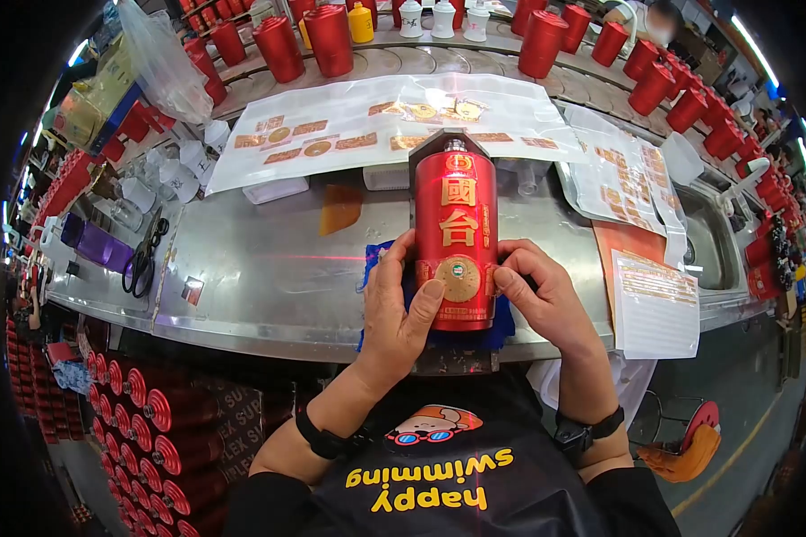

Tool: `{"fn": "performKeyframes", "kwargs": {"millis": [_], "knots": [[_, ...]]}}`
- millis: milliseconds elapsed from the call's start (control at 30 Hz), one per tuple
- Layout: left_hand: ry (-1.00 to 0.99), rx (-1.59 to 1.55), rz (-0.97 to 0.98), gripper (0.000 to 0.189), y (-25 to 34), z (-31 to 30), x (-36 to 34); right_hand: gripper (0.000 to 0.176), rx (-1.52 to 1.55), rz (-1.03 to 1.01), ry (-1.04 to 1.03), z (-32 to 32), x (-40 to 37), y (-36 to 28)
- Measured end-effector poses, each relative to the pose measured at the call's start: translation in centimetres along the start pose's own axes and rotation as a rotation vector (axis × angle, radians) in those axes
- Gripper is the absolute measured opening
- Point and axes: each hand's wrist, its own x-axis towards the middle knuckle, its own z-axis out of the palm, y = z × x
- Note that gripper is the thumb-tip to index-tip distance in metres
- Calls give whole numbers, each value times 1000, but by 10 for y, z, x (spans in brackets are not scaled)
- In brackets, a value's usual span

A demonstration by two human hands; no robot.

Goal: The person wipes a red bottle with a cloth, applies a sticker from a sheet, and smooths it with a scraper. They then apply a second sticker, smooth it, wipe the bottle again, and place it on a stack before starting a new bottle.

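Observation:
A red bottle (457,215) with gold characters and a round gold label lies in front of me, its neck pointing away, over a blue cloth (501,328) and against a dark angular holder (450,135). My left hand (398,300) is closed round the bottle's lower left side, its thumb beside the round label. On the lower right side my right hand (539,295) grips the bottle, with the thumb and fingers at the label's right end. Behind the bottle lies a white sheet (331,98) of gold and red stickers.
Red bottles (278,49) stand on a curved conveyor (403,61) at the back. Black scissors (143,259) and a purple container (98,243) are at the left. On the right are more sticker sheets (658,304) and a sink (707,237). A person (658,22) is at the back right.

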Motion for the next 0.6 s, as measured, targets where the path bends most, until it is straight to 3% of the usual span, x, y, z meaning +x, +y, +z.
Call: {"fn": "performKeyframes", "kwargs": {"millis": [600], "knots": [[-1, 1, -17, 66, 1, 0, 0, 27, -1, 28, -45, -2, 0, -2]]}}
